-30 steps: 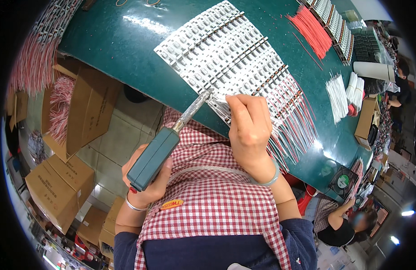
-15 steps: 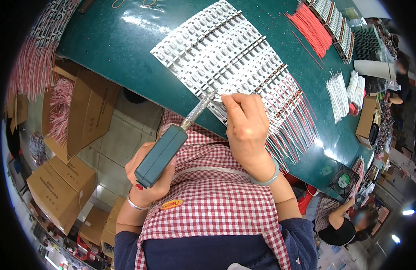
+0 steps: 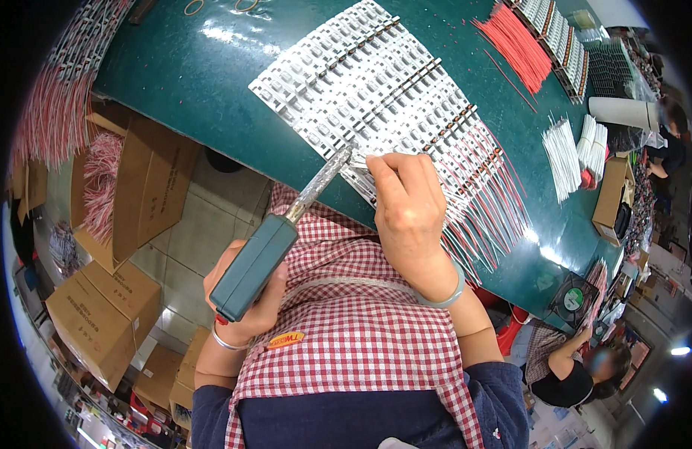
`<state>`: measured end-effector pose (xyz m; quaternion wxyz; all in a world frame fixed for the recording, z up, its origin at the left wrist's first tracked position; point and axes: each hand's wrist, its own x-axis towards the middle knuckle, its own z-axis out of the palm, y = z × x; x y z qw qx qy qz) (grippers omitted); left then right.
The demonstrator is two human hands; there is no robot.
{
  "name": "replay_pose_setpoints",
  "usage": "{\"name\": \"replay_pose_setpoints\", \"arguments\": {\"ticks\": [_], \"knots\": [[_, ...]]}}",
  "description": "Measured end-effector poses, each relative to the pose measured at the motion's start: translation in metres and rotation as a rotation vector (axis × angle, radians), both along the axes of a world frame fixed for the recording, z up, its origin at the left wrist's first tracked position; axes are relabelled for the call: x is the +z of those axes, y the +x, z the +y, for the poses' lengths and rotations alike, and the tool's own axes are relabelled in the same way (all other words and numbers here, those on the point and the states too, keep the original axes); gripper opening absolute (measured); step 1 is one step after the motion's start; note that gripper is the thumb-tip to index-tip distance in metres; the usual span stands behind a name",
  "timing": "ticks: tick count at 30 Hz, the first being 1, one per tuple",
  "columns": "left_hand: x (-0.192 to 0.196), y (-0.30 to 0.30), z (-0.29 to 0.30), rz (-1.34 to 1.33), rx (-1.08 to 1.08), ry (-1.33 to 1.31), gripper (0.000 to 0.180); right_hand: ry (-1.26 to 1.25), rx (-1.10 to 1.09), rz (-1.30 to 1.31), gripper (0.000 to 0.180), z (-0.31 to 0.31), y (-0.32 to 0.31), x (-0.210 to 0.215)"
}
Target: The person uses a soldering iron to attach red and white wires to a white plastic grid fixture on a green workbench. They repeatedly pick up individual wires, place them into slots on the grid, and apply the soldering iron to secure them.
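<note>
My left hand (image 3: 250,299) grips the teal handle of a soldering iron (image 3: 257,260); its metal shaft (image 3: 320,182) slants up to the near edge of a white panel of small circuit strips (image 3: 376,82) on the green table (image 3: 188,67). My right hand (image 3: 407,209) rests on the panel's near edge right beside the iron's tip, fingers pinched on something thin there; what it is I cannot tell. Red and white wires (image 3: 489,202) fan out from the strips to the right of that hand.
A bundle of red wires (image 3: 515,45) and bunches of white wires (image 3: 564,153) lie further right on the table. Cardboard boxes (image 3: 99,314) stand on the floor to my left. Another person (image 3: 570,367) sits at the lower right, near a small fan (image 3: 575,298).
The iron's tip and my right hand have shifted slightly left along the panel's near edge; my left hand has followed a little.
</note>
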<state>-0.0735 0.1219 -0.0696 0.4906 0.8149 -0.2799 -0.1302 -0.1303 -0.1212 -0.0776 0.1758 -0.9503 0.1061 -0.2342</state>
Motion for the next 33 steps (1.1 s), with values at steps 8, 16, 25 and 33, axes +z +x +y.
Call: {"name": "replay_pose_setpoints", "arguments": {"ticks": [8, 16, 25, 33], "knots": [[-0.001, 0.001, -0.003, 0.053, -0.013, -0.003, 0.024, 0.041, -0.017, -0.053, 0.033, 0.0, 0.001, 0.0], [0.0, 0.004, -0.009, 0.028, -0.025, -0.005, 0.023, 0.035, -0.04, -0.076, 0.032, -0.01, -0.001, -0.003], [0.01, 0.013, -0.026, -0.106, -0.083, -0.014, 0.021, 0.014, -0.038, -0.05, 0.033, -0.01, 0.001, -0.003], [0.013, 0.015, -0.034, -0.101, -0.07, -0.015, 0.019, 0.013, -0.043, -0.031, 0.033, -0.009, 0.002, -0.002]]}}
